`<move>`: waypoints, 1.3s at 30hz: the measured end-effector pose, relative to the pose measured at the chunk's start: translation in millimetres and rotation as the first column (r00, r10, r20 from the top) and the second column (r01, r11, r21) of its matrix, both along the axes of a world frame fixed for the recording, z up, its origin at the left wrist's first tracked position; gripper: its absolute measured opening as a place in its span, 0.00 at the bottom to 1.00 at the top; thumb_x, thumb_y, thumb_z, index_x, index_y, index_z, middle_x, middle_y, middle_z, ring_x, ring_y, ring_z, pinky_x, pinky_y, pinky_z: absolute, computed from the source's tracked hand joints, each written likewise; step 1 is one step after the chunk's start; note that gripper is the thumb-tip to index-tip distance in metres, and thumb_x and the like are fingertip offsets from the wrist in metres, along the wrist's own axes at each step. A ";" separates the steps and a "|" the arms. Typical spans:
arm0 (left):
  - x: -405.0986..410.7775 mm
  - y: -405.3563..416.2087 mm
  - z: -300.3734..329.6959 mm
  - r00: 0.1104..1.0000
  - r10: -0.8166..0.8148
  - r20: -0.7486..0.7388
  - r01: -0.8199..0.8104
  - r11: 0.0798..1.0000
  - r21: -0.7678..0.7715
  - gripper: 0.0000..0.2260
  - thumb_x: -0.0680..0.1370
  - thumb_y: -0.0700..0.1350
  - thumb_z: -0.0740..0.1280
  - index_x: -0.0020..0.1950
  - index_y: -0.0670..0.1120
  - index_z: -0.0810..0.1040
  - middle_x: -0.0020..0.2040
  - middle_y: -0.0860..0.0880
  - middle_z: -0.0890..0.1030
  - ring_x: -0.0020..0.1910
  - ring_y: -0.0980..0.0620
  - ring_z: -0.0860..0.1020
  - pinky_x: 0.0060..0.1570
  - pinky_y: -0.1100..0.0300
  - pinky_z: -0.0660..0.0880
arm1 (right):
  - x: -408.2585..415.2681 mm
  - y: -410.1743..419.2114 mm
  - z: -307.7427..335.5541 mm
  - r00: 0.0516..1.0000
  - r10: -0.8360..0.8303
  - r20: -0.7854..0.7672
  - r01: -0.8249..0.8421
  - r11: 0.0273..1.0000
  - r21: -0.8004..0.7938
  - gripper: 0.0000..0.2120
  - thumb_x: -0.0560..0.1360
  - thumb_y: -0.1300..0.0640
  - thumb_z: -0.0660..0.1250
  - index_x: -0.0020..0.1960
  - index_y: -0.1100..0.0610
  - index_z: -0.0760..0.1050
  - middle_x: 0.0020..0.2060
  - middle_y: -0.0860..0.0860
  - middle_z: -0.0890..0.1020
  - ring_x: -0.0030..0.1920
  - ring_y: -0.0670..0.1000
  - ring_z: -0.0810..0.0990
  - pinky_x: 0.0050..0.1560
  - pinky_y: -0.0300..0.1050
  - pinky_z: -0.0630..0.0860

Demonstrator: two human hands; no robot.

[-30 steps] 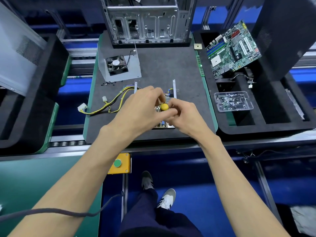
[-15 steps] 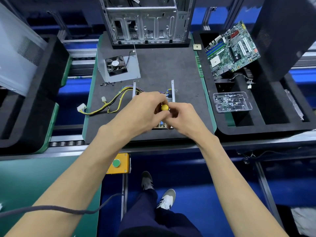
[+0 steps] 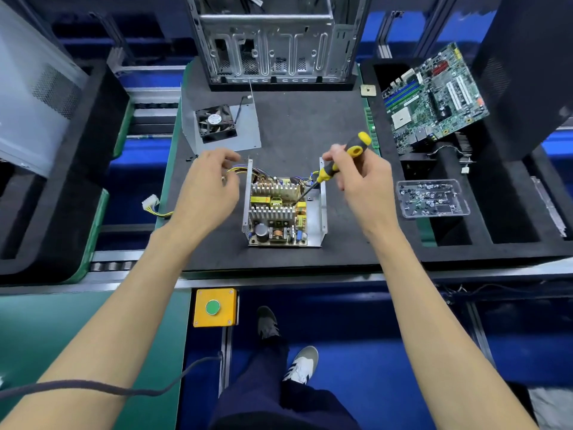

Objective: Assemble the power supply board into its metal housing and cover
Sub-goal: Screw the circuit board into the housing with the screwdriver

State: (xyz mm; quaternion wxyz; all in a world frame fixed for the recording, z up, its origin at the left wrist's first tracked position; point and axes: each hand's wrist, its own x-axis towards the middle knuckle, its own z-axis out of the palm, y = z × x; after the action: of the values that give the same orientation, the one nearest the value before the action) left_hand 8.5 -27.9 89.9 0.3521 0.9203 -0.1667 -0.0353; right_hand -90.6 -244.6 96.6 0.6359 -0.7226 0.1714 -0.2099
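Right hand [image 3: 359, 181] is gripping the screwdriver [image 3: 335, 166], tip over the board [image 3: 276, 212] seated in the housing [image 3: 322, 209]; left hand [image 3: 207, 187] is hovering, fingers loosely curled and empty. Fastening appears underway (cover [image 3: 223, 125] not fitted); the next screw needs fetching.

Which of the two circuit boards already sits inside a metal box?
The power supply board between the hands, with silver heatsinks, sits in the open metal housing. The green motherboard leans in the black foam tray, unboxed.

board [image 3: 277, 209] sits in housing [image 3: 317, 218]; fan plate [image 3: 245, 131] behind-left, screw tray [image 3: 432, 198] right.
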 end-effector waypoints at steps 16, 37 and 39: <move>77.5 -4.9 -24.5 0.902 -0.077 -0.424 0.073 0.997 -0.026 0.10 0.81 0.38 0.63 0.54 0.47 0.83 0.39 0.51 0.84 0.31 0.53 0.82 0.38 0.52 0.83 | 88.6 13.5 2.1 0.999 0.008 -0.040 -0.003 0.991 0.135 0.06 0.80 0.58 0.63 0.47 0.59 0.75 0.25 0.42 0.74 0.26 0.44 0.66 0.28 0.32 0.65; 108.5 -4.2 -22.7 0.772 -0.261 -0.580 0.298 0.954 -0.032 0.04 0.78 0.41 0.72 0.44 0.45 0.83 0.37 0.51 0.86 0.37 0.52 0.82 0.45 0.59 0.76 | 132.6 4.0 -25.3 0.991 0.032 -0.131 -0.004 0.977 0.211 0.06 0.84 0.57 0.63 0.49 0.56 0.74 0.29 0.47 0.73 0.27 0.44 0.66 0.28 0.32 0.65; 110.9 -4.6 -21.3 0.756 -0.247 -0.606 0.293 0.956 -0.024 0.06 0.80 0.43 0.69 0.45 0.46 0.84 0.39 0.51 0.87 0.35 0.59 0.81 0.40 0.66 0.73 | 134.7 1.7 -27.1 0.987 0.064 -0.146 -0.035 0.980 0.194 0.07 0.84 0.55 0.63 0.47 0.53 0.76 0.28 0.46 0.71 0.28 0.46 0.65 0.28 0.34 0.65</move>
State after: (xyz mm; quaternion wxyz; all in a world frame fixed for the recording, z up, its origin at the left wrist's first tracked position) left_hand 119.4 -32.4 68.6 0.3442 0.8392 -0.1756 -0.3827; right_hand 44.1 -242.9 69.5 0.6923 -0.6764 0.2203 -0.1212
